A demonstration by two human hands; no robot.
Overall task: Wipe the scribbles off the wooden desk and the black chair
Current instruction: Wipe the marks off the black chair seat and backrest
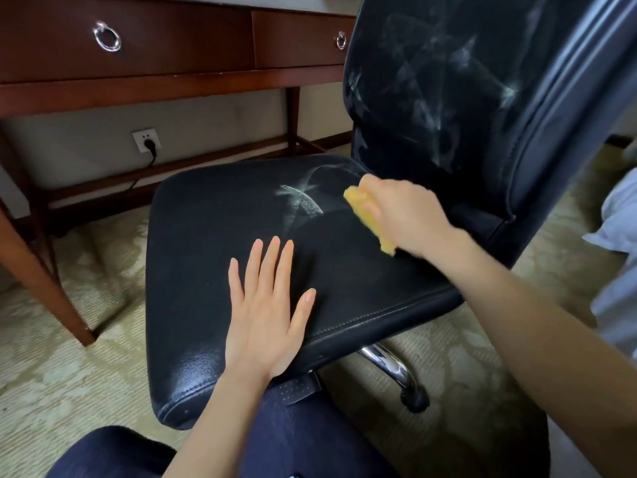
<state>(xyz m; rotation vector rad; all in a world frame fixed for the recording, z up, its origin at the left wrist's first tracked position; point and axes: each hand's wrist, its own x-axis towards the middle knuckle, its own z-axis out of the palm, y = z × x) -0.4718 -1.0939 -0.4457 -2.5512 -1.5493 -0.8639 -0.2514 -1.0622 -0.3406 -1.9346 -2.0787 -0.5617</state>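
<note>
The black chair [206, 270] fills the middle of the view, its seat facing me. White scribbles [301, 198] smear the back part of the seat, and more white scribble marks [458, 81] cover the backrest. My right hand [403, 215] grips a yellow sponge [365, 215] and holds it against the seat just right of the smear. My left hand [269, 308] lies flat on the front of the seat, fingers straight and spread. The wooden desk [165, 84] stands behind the chair at upper left; only its drawer fronts and legs show.
Two desk drawers carry ring pulls [107, 36]. A wall socket with a black plug [149, 142] sits under the desk. A desk leg [51, 281] slants down at the left. The chair's chrome base [393, 367] shows below the seat. Patterned carpet [69, 391] surrounds everything; my knees are at the bottom.
</note>
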